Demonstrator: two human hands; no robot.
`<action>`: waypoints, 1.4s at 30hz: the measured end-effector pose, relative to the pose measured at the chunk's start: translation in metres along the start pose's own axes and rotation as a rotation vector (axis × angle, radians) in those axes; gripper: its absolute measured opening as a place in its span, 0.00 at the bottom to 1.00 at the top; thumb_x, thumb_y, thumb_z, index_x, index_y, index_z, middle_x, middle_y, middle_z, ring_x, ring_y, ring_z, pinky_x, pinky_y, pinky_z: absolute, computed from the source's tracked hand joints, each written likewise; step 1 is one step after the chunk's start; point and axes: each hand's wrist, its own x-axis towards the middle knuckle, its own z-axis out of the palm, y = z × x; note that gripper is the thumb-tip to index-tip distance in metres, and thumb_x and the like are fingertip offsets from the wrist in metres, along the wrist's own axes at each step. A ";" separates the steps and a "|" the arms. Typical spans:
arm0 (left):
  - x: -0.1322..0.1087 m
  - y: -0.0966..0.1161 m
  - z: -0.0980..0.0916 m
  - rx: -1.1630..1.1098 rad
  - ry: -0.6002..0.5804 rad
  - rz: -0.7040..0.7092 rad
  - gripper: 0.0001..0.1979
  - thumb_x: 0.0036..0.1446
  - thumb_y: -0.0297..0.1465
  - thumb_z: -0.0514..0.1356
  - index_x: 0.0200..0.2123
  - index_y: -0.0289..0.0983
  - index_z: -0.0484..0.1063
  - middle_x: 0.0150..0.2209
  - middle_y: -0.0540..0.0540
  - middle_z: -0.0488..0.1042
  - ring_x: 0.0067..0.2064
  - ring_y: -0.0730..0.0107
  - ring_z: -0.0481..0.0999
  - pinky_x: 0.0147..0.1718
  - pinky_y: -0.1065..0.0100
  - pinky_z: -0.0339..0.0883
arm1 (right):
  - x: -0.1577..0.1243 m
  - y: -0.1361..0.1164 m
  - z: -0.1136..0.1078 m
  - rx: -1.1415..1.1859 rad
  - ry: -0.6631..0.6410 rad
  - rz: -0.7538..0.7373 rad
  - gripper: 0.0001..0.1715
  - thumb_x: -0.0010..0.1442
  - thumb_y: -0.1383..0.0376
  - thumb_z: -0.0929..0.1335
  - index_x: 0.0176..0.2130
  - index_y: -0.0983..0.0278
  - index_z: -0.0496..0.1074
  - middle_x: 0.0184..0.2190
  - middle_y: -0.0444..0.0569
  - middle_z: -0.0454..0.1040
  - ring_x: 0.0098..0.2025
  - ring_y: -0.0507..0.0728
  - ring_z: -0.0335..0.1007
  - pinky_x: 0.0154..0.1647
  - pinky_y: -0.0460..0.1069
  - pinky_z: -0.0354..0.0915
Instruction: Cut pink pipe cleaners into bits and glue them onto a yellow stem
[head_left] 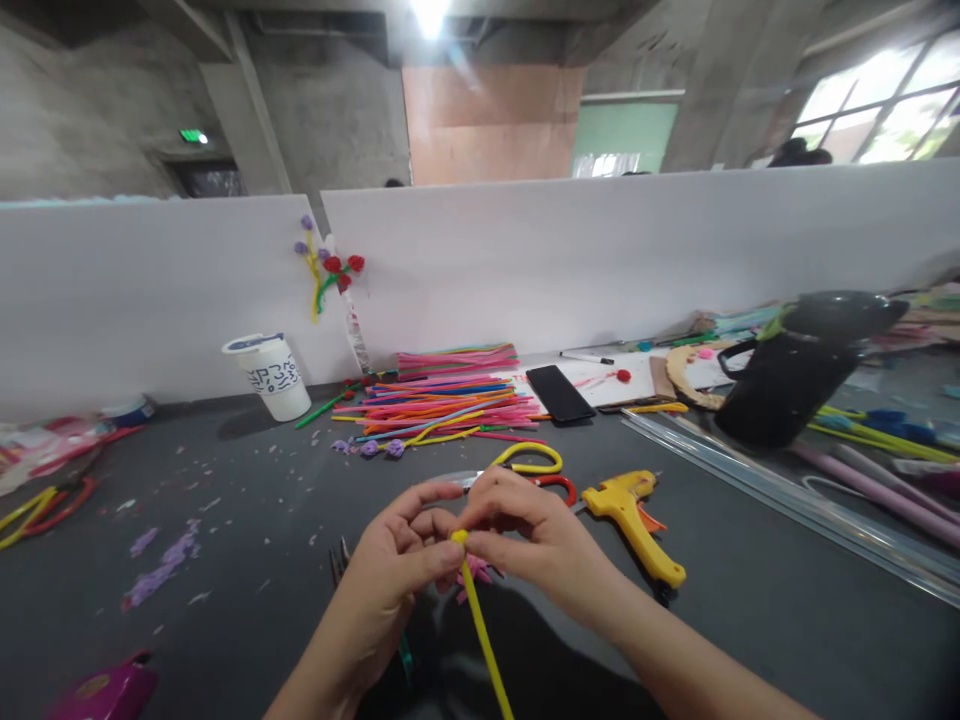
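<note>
A yellow pipe cleaner runs from the bottom of the view up to a small bent tip between my two hands. My left hand pinches that tip between thumb and fingers. From the other side my right hand grips the same tip, its thumb facing the left one. Pink pieces show just behind the fingers, partly hidden. Beyond my hands lie scissors with yellow and red handles. To the right of my right hand is a yellow glue gun. Pliers, mostly covered, lie by my left wrist.
Colourful pipe cleaners are piled at the back, beside a black phone. A white cup stands left, a black jug right. Clear rods cross the right side. Purple scraps and a magenta object lie left.
</note>
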 end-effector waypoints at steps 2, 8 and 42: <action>-0.001 -0.003 0.002 -0.034 -0.013 -0.046 0.14 0.41 0.27 0.65 0.36 0.35 0.71 0.23 0.50 0.71 0.19 0.82 0.64 0.18 0.79 0.55 | 0.000 -0.001 0.000 0.042 0.012 0.000 0.05 0.51 0.72 0.67 0.26 0.64 0.69 0.27 0.42 0.64 0.31 0.50 0.61 0.30 0.44 0.58; -0.003 -0.006 0.008 0.103 0.003 -0.031 0.07 0.49 0.31 0.60 0.25 0.32 0.74 0.22 0.49 0.69 0.25 0.76 0.66 0.25 0.75 0.61 | -0.001 -0.002 -0.002 -0.077 0.118 -0.082 0.07 0.52 0.72 0.66 0.24 0.63 0.66 0.26 0.42 0.62 0.30 0.50 0.60 0.29 0.45 0.58; 0.000 -0.005 0.002 0.105 -0.029 -0.088 0.09 0.52 0.33 0.57 0.30 0.33 0.72 0.24 0.47 0.72 0.24 0.74 0.70 0.26 0.73 0.63 | -0.002 0.011 0.007 -0.134 0.144 -0.032 0.04 0.55 0.69 0.64 0.29 0.63 0.68 0.27 0.44 0.67 0.31 0.51 0.63 0.33 0.46 0.59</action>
